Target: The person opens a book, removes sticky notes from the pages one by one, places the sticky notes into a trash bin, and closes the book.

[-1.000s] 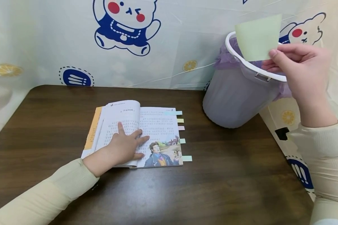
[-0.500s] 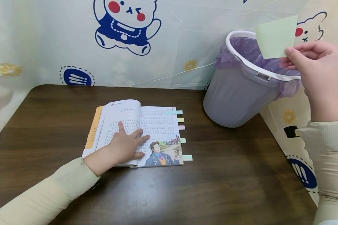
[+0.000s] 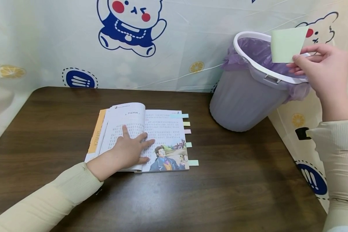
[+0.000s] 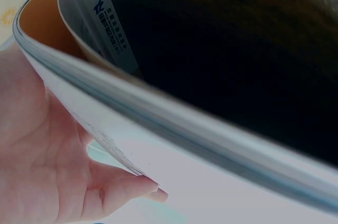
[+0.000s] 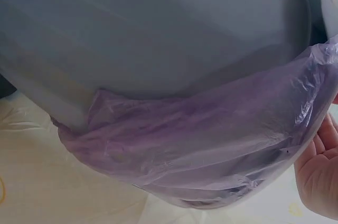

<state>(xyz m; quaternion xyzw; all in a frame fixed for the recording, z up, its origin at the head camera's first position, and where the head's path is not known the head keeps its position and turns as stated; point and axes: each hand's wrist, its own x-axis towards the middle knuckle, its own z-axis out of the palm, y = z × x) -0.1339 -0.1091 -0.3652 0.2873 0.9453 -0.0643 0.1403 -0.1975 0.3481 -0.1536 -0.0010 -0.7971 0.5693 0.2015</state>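
Observation:
An open book [image 3: 165, 129] lies on the brown table, its right page showing an illustration of a person in a blue jacket. My left hand [image 3: 127, 151] rests on the pages near the spine with its fingers spread. In the left wrist view that hand [image 4: 58, 155] presses beside the curved pages [image 4: 174, 145]. At the upper right, my right hand [image 3: 327, 67] pinches a pale green paper sheet [image 3: 288, 43] by its lower right corner. It holds the sheet above the mouth of a grey trash bin [image 3: 243, 96]. The right wrist view shows only part of the hand [image 5: 319, 171], beside the bin's rim.
Several coloured sticky tabs [image 3: 193, 163] stick out from the book's right edge. A purple bag [image 3: 258, 51] lines the tilted bin. Behind the table [image 3: 235, 180] hangs a patterned curtain [image 3: 179, 38] with cartoon bears. A small black piece [image 3: 302, 133] shows near the right sleeve.
My right hand has moved to the right with the green paper sheet, then lowered it slightly. My left hand stays on the book.

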